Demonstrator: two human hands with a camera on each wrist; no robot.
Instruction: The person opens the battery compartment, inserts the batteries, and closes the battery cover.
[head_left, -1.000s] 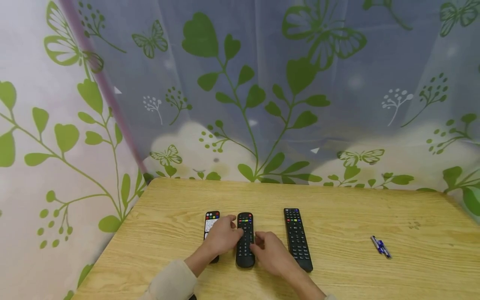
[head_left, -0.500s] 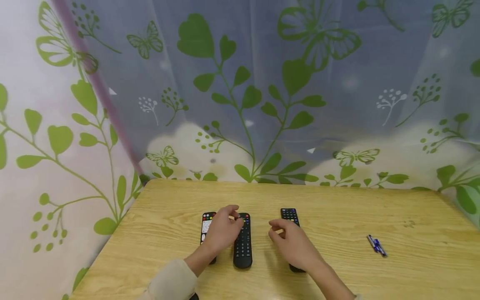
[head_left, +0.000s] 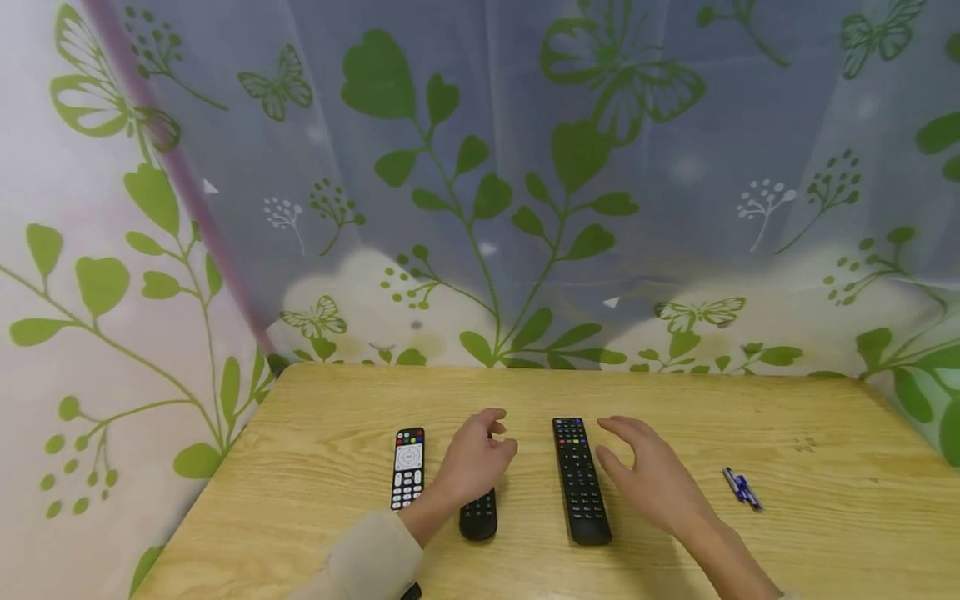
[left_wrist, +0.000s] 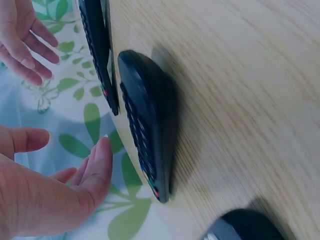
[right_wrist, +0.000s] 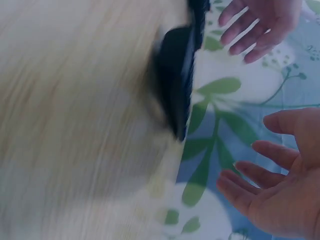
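Three black remote controls lie in a row on the table. The left remote has a white round button pad. My left hand hovers over the middle remote, hiding its upper part. In the left wrist view that remote lies beyond my left hand, whose thumb and fingers are apart with nothing between them. The right remote, long and full of buttons, is in full view. Just right of it my right hand is held with fingers extended, holding nothing; the right wrist view shows these fingers spread.
A few small blue-and-silver batteries lie on the wooden table to the right. A dark object peeks out at the bottom edge beside the left sleeve. A leaf-patterned curtain hangs behind the table.
My right hand has moved right, from beside the middle remote across the right remote to its far side. My left hand has risen from the middle remote and shifted slightly right.
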